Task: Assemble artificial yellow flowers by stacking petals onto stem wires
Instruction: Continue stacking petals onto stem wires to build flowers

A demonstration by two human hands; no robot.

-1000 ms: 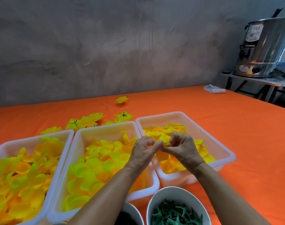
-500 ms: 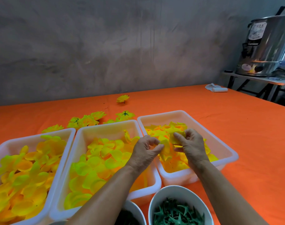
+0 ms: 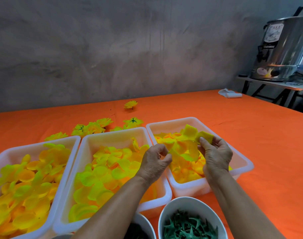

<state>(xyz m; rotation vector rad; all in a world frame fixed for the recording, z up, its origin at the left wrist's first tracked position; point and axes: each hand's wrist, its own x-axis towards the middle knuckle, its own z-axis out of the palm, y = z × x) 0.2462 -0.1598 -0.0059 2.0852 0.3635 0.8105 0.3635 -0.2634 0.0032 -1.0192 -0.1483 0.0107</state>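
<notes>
Head view: right hand (image 3: 216,155) pinches a petal (image 3: 205,137); left hand (image 3: 155,160) pinches something thin, maybe wire; poor aim could miss the petal's hole.

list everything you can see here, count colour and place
trays: three, white, side by side on the near table, filled with yellow petals
petal piece: one, yellow, held over the right tray
flowers: several, yellow, on the cloth behind the trays
bowls: two, white, near edge; one holds green pieces
cloth: one, orange, covers the table
roll: one, white, far right of the table
urn: one, steel, on a side stand at right
left hand: pinches the petal piece's near end
right hand: pinches its far end
</notes>
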